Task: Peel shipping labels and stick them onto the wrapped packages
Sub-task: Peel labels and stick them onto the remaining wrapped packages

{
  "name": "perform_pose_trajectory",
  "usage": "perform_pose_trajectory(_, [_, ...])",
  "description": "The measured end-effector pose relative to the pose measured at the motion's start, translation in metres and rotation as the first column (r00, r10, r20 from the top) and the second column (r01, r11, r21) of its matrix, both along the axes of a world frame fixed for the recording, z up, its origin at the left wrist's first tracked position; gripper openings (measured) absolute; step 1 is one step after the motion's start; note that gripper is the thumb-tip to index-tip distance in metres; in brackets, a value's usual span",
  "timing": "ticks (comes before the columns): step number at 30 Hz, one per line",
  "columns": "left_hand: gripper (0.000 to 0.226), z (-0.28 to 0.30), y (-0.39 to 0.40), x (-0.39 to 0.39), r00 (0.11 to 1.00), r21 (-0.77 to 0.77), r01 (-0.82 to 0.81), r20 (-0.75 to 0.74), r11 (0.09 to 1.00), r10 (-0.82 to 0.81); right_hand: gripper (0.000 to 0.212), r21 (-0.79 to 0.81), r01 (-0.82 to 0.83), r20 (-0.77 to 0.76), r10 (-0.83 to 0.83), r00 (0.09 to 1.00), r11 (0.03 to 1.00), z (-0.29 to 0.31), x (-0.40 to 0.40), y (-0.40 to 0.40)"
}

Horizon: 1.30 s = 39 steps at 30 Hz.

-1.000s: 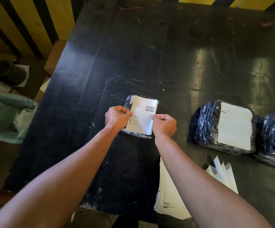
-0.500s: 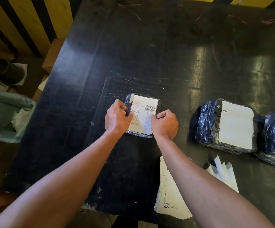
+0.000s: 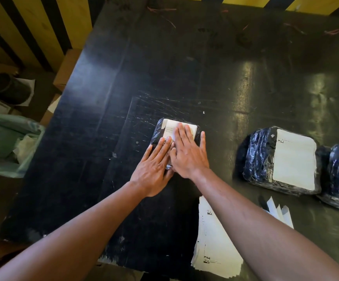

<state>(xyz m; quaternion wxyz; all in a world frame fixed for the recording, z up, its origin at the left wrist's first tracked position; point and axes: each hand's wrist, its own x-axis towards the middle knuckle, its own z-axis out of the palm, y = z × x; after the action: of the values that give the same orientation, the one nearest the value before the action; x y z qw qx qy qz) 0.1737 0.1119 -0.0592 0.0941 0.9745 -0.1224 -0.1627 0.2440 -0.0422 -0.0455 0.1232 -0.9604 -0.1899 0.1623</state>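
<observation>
Head view: both hands, left hand (image 3: 153,171) and right hand (image 3: 189,155), press straight, flat fingers on the labelled package (image 3: 158,131).

Bkgd clutter only, what I see off-task

Black scratched tabletop (image 3: 107,82) w/ glare patches on the far right. Yellow/black striped wall (image 3: 32,31) behind, upper left + top edge. Floor left of the table: green plastic bag (image 3: 4,142) w/ pale crumpled stuff inside, dark cylindrical container (image 3: 9,88) lying on white paper, cardboard box (image 3: 67,69) against the table edge. Thin pinkish strands (image 3: 160,9) on the far tabletop, more at far right; can't tell what they are.
</observation>
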Motion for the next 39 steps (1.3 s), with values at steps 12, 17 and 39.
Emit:
perform_pose_trajectory(12, [0.097, 0.003, 0.003, 0.003, 0.997, 0.043, 0.035, -0.073, 0.998, -0.032, 0.072, -0.046, -0.148, 0.023, 0.149, 0.989, 0.988, 0.015, 0.013, -0.028])
perform_pose_trajectory(17, [0.106, 0.007, 0.006, 0.006, 0.994, 0.053, 0.069, -0.089, 0.996, -0.064, 0.073, -0.162, -0.198, 0.033, 0.206, 0.978, 0.967, 0.01, 0.0, -0.038])
perform_pose_trajectory(39, [0.113, 0.009, 0.006, 0.006, 0.994, 0.051, 0.062, -0.093, 0.997, -0.057, 0.083, -0.192, -0.161, 0.037, 0.171, 0.985, 0.968, 0.022, -0.058, -0.073])
